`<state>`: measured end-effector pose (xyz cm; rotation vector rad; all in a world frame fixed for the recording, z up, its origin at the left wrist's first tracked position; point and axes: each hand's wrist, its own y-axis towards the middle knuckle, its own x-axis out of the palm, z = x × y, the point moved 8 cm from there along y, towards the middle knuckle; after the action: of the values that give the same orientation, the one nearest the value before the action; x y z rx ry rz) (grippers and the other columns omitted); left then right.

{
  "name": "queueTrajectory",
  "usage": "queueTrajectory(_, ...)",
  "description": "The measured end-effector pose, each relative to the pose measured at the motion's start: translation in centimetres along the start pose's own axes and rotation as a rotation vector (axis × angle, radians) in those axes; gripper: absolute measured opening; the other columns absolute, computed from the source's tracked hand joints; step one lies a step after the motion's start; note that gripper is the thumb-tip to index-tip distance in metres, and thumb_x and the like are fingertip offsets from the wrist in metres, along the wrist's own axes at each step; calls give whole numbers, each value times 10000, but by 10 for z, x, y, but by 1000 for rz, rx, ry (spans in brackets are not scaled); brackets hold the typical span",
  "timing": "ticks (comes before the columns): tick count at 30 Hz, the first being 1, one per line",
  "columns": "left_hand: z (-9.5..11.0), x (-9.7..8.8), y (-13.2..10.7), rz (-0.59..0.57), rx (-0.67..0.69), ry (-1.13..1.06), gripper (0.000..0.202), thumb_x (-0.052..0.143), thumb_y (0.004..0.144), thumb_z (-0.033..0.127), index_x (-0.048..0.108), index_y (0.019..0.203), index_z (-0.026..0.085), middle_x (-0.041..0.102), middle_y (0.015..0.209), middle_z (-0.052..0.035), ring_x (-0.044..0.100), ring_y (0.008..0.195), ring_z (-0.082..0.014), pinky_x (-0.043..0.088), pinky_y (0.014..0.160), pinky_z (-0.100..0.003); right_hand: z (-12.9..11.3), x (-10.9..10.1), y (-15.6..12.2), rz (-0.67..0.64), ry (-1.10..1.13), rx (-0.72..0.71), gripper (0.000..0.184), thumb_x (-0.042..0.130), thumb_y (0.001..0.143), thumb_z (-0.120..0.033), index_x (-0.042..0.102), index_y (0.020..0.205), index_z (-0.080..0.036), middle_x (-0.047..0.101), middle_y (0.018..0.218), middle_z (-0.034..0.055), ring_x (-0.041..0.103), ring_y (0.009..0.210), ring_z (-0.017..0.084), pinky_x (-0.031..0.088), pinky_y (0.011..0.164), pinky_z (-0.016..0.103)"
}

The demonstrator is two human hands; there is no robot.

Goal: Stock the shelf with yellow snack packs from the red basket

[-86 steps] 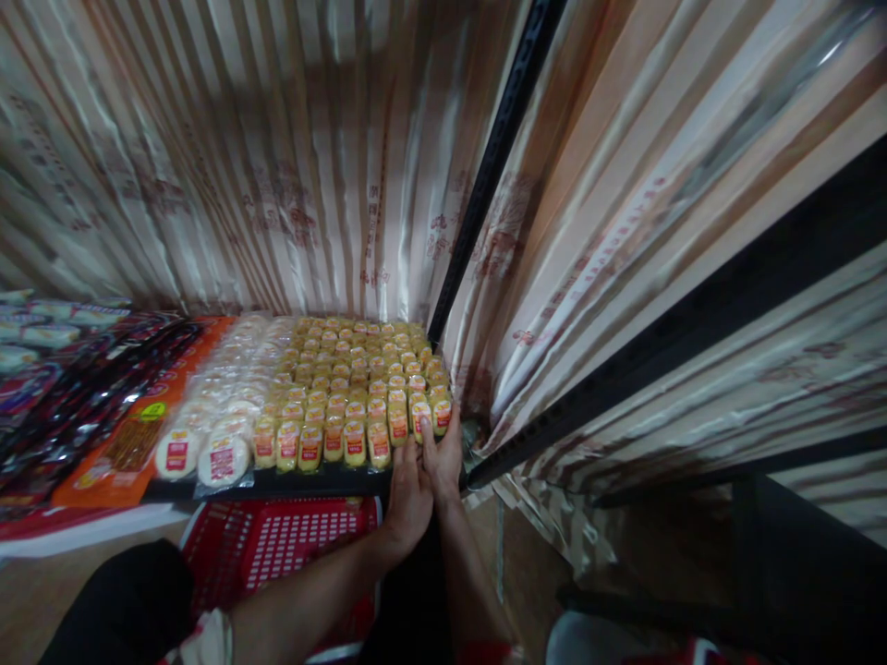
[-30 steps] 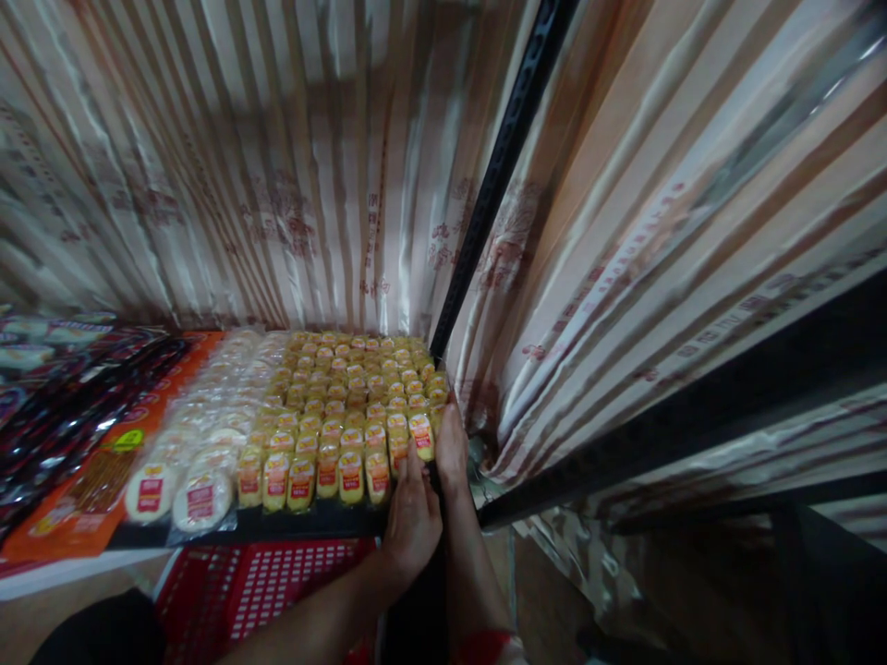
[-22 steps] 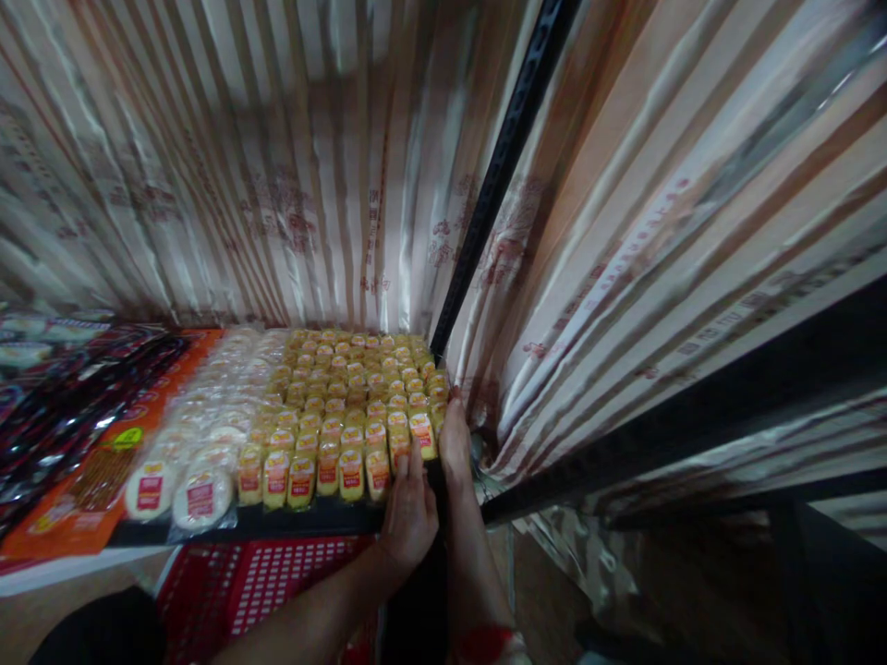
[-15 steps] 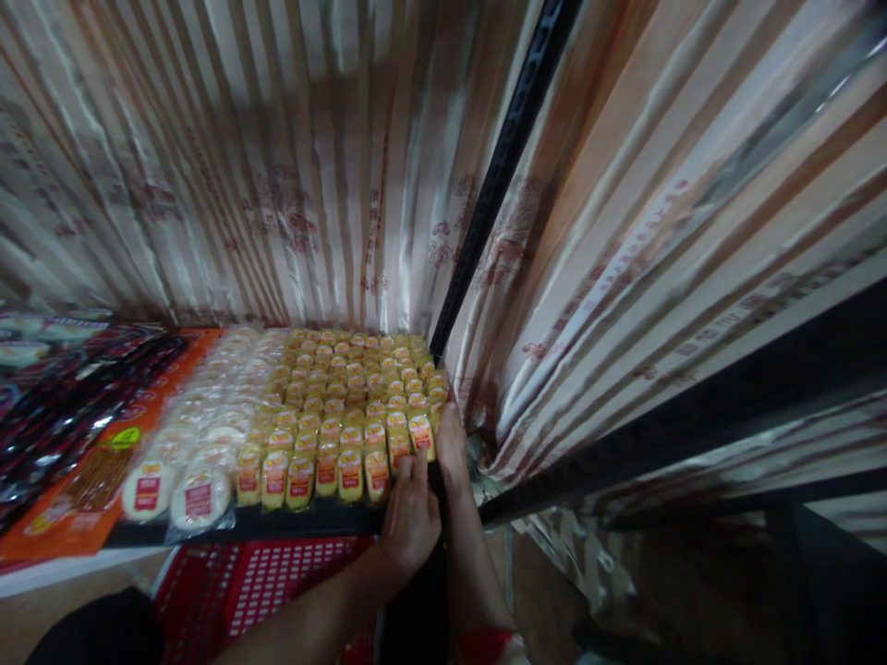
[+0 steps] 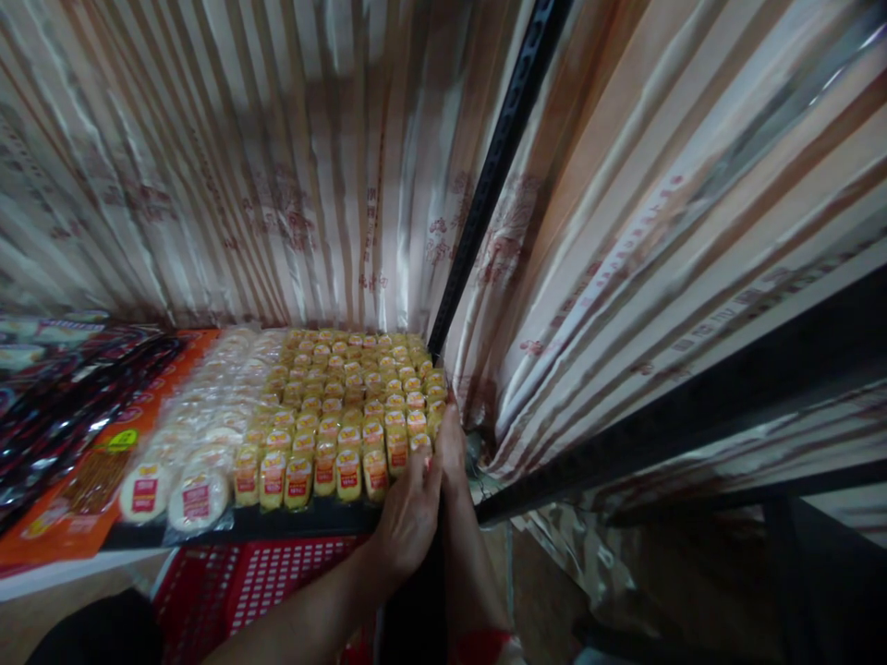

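Observation:
Small yellow wrapped cakes [image 5: 348,476] with red and white labels stand in tight rows on a dark shelf [image 5: 305,519]. My left hand [image 5: 408,517] is at the front right corner, its fingers and thumb closed about a front wrapped cake [image 5: 419,442], whose lower part they cover. Along the right side of the rows lies my right hand [image 5: 453,448], fingers stretched forward against the end cakes. Its fingertips are partly hidden. Left of the yellow rows are round white cakes [image 5: 198,499] in clear wrappers.
An orange snack packet [image 5: 66,536] and dark shiny packets [image 5: 90,397] lie further left. Below the shelf is a red plastic basket [image 5: 277,573]. A black upright post [image 5: 478,212] stands behind, before a pleated curtain [image 5: 311,166]. A dark bar [image 5: 658,416] slants on the right.
My left hand has moved slightly up and forward, its fingers now covering more of the corner cake's label. My right hand stays along the side. The view has shifted slightly.

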<state>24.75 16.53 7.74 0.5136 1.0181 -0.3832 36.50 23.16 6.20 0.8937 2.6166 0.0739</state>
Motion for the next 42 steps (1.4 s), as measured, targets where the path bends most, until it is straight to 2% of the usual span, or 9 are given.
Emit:
queueTrajectory(6,-6,24,-15,57,63,171,550,271,803,-31,446,1315,65,488,1362,-194,484,1253,-240,479,987,-327,-3,2,-5,-59,-16,56,729,143,896,-574,424,1371,-98,423,1433,138,339,1353,202,216,1135,357)
queueTrajectory(10,-8,19,-14,119,83,217,544,278,794,-38,459,1298,57,469,1382,-183,463,1270,-226,468,1005,-324,-3,2,-6,-49,5,60,722,181,889,-577,442,1355,-90,449,1411,147,371,1334,208,233,1129,372)
queueTrajectory(15,-5,13,-13,126,106,244,518,275,809,-26,457,1288,46,495,1359,-185,491,1247,-222,477,995,-325,-1,-2,-12,8,17,20,713,188,892,-570,393,1385,-96,402,1443,151,340,1354,213,237,1127,385)
queueTrajectory(18,-5,10,-14,134,96,234,545,269,797,-42,442,1302,68,477,1379,-169,498,1242,-210,475,995,-328,-2,-5,-15,51,4,34,690,229,883,-566,393,1385,-121,427,1427,145,378,1331,218,270,1109,392)
queueTrajectory(22,-6,10,-14,99,75,179,508,283,821,-27,475,1278,85,478,1382,-158,499,1240,-223,469,1001,-344,-7,-11,-18,118,1,23,667,245,880,-556,442,1351,-126,484,1380,147,409,1308,218,298,1089,380)
queueTrajectory(27,-10,10,-15,20,-13,90,454,294,885,39,500,1275,144,462,1410,-96,436,1295,-203,433,1040,-319,-14,-16,-27,158,-1,-64,675,248,884,-536,434,1350,-84,458,1394,173,388,1319,220,292,1087,383)
queueTrajectory(32,-6,15,-26,39,44,65,429,309,888,57,528,1247,144,488,1385,-106,492,1249,-222,449,1027,-380,-15,-27,-47,195,2,-91,644,258,893,-507,457,1324,-72,476,1372,186,412,1294,227,300,1082,401)
queueTrajectory(37,-6,24,-52,99,67,132,394,333,892,80,554,1207,164,580,1279,-106,569,1145,-219,489,967,-369,-15,-40,-79,235,12,-56,604,258,905,-495,500,1277,-86,512,1328,185,448,1253,228,319,1068,396)
queueTrajectory(42,-4,8,-81,88,128,99,317,375,895,117,577,1138,139,630,1139,-99,602,1006,-209,512,892,-348,-23,-37,-125,226,21,-115,544,272,920,-472,543,1213,-103,563,1251,184,505,1181,226,372,1021,409)
